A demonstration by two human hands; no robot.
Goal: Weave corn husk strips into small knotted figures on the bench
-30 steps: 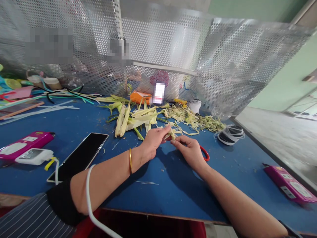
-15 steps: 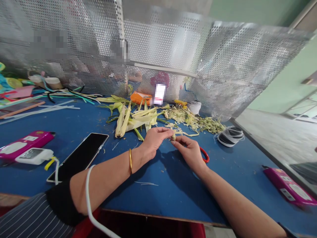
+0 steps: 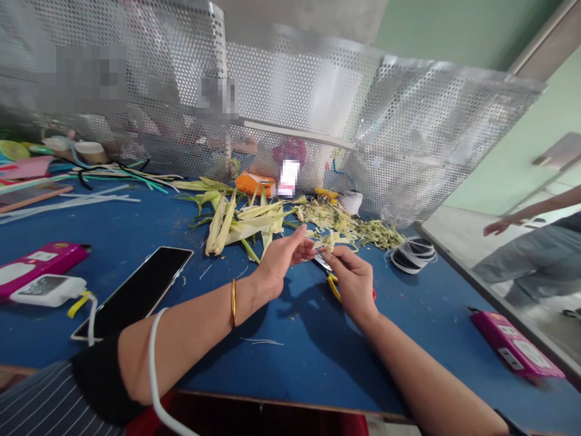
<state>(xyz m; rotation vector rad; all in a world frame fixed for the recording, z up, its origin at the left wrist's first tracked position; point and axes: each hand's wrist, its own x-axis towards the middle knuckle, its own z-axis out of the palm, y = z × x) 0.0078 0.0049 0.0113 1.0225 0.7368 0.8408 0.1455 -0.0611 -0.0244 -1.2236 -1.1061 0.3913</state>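
My right hand pinches a small, pale, knotted piece of corn husk between thumb and fingers. Beside it, my left hand has its thumb raised and fingers apart, the fingertips close to the piece. Whether they touch it I cannot tell. Partly hidden under my right hand lie scissors with yellow and red handles. Beyond my hands are long corn husks, shredded husk scraps and a heap of small greenish knotted pieces. A roll of white thread sits to the right.
A black phone and magenta packs lie on the blue table. A white cable runs over my left forearm. Perforated metal panels stand behind; a person is at the right.
My left hand has let go of the small husk piece and opened, thumb lifting. My right hand keeps the piece. More of the scissors shows, and a person has come into view at right.
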